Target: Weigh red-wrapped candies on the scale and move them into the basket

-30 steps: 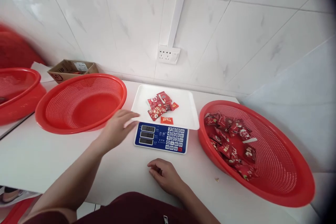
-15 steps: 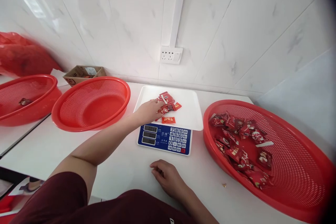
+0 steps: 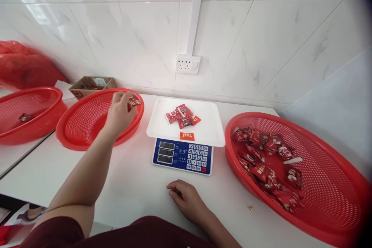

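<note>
My left hand [image 3: 119, 113] pinches a small red snack packet [image 3: 133, 102] above the right side of a red mesh basket [image 3: 69, 139]. Several red packets [image 3: 183, 113] lie heaped on the white pan [image 3: 207, 124] of a digital scale [image 3: 182, 156], and a flat orange-red sachet [image 3: 187, 136] lies apart at the pan's front. Below the scale, my right hand [image 3: 187, 200] rests on the white table with its fingers curled. Whether anything is inside those fingers is hidden.
At right stands a larger red basket [image 3: 328, 186] holding several red packets [image 3: 270, 162]. Another red basket [image 3: 43, 131] at far left has one dark packet [image 3: 25, 117]. Behind are a cardboard box [image 3: 84, 85] and a red plastic bag [image 3: 26, 66]. A tiny gold-coloured bit [image 3: 250, 208] lies on the table.
My left hand has lifted a red packet off the scale pan and carried it left, over the mesh basket. My right hand stays where it was.
</note>
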Demonstrator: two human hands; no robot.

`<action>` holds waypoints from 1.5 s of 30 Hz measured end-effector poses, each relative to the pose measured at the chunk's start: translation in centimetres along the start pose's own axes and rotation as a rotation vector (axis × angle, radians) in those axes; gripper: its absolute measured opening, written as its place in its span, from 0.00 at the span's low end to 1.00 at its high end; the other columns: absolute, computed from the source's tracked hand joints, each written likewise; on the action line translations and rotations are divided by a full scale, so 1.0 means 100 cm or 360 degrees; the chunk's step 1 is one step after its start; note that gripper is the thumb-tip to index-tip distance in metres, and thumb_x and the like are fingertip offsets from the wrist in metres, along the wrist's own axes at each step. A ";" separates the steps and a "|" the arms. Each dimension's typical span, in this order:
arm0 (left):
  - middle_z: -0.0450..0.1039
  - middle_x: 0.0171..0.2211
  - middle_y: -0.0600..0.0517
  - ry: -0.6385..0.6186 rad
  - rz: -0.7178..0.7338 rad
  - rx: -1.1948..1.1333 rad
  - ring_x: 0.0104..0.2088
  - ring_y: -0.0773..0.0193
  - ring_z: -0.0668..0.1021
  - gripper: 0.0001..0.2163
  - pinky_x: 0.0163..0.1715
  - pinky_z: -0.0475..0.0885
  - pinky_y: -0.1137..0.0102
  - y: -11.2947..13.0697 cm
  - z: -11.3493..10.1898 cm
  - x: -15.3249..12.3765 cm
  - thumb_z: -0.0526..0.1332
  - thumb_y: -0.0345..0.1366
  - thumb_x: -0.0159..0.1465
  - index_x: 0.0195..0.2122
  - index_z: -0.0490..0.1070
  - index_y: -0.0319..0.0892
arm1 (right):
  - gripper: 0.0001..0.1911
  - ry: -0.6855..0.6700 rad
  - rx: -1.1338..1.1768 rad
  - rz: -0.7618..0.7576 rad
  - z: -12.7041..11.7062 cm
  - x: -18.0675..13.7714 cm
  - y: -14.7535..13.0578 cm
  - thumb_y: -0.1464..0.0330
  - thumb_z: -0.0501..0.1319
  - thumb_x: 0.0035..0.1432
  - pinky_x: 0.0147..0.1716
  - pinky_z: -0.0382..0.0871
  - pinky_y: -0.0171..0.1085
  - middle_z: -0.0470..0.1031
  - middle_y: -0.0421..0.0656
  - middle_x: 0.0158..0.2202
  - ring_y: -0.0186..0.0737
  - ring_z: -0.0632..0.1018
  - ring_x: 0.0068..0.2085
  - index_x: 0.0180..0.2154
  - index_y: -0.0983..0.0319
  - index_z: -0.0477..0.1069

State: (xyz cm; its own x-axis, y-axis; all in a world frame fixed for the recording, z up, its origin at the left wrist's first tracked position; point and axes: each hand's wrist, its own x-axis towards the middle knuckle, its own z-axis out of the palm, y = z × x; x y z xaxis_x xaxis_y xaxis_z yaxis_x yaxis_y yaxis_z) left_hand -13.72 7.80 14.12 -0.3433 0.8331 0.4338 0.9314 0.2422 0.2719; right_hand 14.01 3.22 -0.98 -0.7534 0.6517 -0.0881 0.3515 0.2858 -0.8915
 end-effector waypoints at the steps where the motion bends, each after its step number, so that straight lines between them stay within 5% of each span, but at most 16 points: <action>1: 0.55 0.54 0.44 -0.0020 -0.0015 0.0063 0.50 0.44 0.68 0.20 0.47 0.65 0.54 -0.010 -0.002 -0.001 0.51 0.40 0.63 0.55 0.58 0.40 | 0.11 0.0000 0.0002 0.0002 0.000 0.001 0.000 0.69 0.54 0.57 0.36 0.68 0.36 0.75 0.44 0.35 0.39 0.75 0.35 0.39 0.61 0.73; 5: 0.59 0.57 0.42 -0.0098 0.0139 0.0151 0.57 0.41 0.60 0.20 0.54 0.54 0.47 -0.017 0.013 -0.005 0.52 0.44 0.63 0.53 0.63 0.39 | 0.11 0.0012 0.0032 0.0012 0.001 0.003 0.000 0.69 0.53 0.57 0.36 0.68 0.36 0.76 0.44 0.36 0.39 0.75 0.35 0.38 0.60 0.73; 11: 0.70 0.49 0.45 -0.0425 0.0703 -0.0079 0.53 0.55 0.67 0.18 0.54 0.59 0.61 0.047 0.063 0.004 0.53 0.43 0.63 0.51 0.64 0.40 | 0.11 0.0055 0.0037 0.0056 0.004 0.002 0.001 0.67 0.53 0.57 0.34 0.68 0.36 0.76 0.43 0.35 0.39 0.75 0.34 0.38 0.60 0.73; 18: 0.72 0.39 0.44 -0.0547 0.0630 -0.0057 0.45 0.52 0.72 0.14 0.45 0.66 0.60 0.081 0.085 0.019 0.55 0.32 0.59 0.47 0.65 0.39 | 0.11 0.0065 0.0046 0.0060 0.004 -0.001 0.003 0.67 0.53 0.57 0.33 0.69 0.35 0.76 0.43 0.34 0.39 0.76 0.34 0.39 0.60 0.73; 24: 0.65 0.46 0.47 -0.0339 0.0389 -0.0217 0.39 0.60 0.74 0.16 0.37 0.71 0.67 0.051 0.053 0.010 0.53 0.32 0.60 0.50 0.61 0.45 | 0.11 0.0048 0.0027 0.0029 0.002 -0.001 0.001 0.67 0.54 0.58 0.34 0.69 0.36 0.75 0.43 0.35 0.39 0.75 0.34 0.39 0.60 0.73; 28: 0.62 0.49 0.45 0.0022 0.0110 -0.0195 0.46 0.55 0.72 0.16 0.43 0.69 0.64 0.003 0.021 0.006 0.55 0.34 0.59 0.50 0.64 0.45 | 0.11 0.0041 0.0008 -0.0009 0.002 0.000 0.001 0.68 0.53 0.57 0.36 0.69 0.36 0.75 0.44 0.35 0.39 0.75 0.35 0.39 0.60 0.73; 31: 0.65 0.45 0.43 0.0093 -0.0040 -0.0027 0.45 0.51 0.72 0.15 0.42 0.69 0.60 -0.030 0.009 0.001 0.53 0.36 0.60 0.49 0.66 0.44 | 0.11 0.0033 0.0006 -0.0019 0.002 0.000 0.001 0.68 0.53 0.57 0.36 0.68 0.36 0.75 0.44 0.35 0.39 0.75 0.35 0.39 0.60 0.73; 34: 0.63 0.50 0.40 0.0127 -0.0055 0.0170 0.51 0.42 0.66 0.16 0.46 0.64 0.51 -0.037 0.014 -0.005 0.54 0.39 0.61 0.49 0.68 0.44 | 0.11 0.0035 0.0005 -0.0018 0.002 0.000 0.001 0.68 0.53 0.57 0.36 0.68 0.36 0.75 0.44 0.35 0.39 0.75 0.35 0.39 0.60 0.73; 37: 0.59 0.55 0.42 0.0073 0.0144 0.0220 0.54 0.41 0.62 0.14 0.49 0.59 0.48 -0.011 0.032 -0.009 0.53 0.41 0.62 0.46 0.71 0.45 | 0.11 0.0043 0.0006 -0.0007 0.002 0.000 0.001 0.68 0.53 0.57 0.36 0.68 0.36 0.75 0.44 0.35 0.39 0.75 0.35 0.39 0.60 0.73; 42: 0.70 0.45 0.46 -0.0312 0.0750 -0.0066 0.47 0.55 0.68 0.12 0.49 0.63 0.62 0.067 0.064 -0.007 0.52 0.39 0.64 0.43 0.71 0.42 | 0.12 0.0055 0.0016 0.0021 0.003 -0.001 0.002 0.67 0.53 0.58 0.35 0.68 0.35 0.75 0.43 0.36 0.39 0.75 0.36 0.40 0.60 0.73; 45: 0.73 0.39 0.45 -0.0537 0.0762 -0.0031 0.44 0.53 0.70 0.10 0.43 0.66 0.61 0.102 0.073 0.000 0.52 0.38 0.63 0.41 0.69 0.40 | 0.12 0.0065 0.0037 0.0040 0.004 -0.001 0.005 0.67 0.53 0.58 0.34 0.69 0.35 0.75 0.43 0.35 0.39 0.75 0.35 0.40 0.60 0.72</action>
State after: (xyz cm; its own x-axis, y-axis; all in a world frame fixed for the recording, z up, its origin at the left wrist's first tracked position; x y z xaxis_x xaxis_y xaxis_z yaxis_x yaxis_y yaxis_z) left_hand -3.31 13.89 10.57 0.1758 0.9605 0.2156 0.9697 -0.2067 0.1301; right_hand 14.01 3.01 -1.57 -0.7211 0.6866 -0.0928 0.3567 0.2530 -0.8993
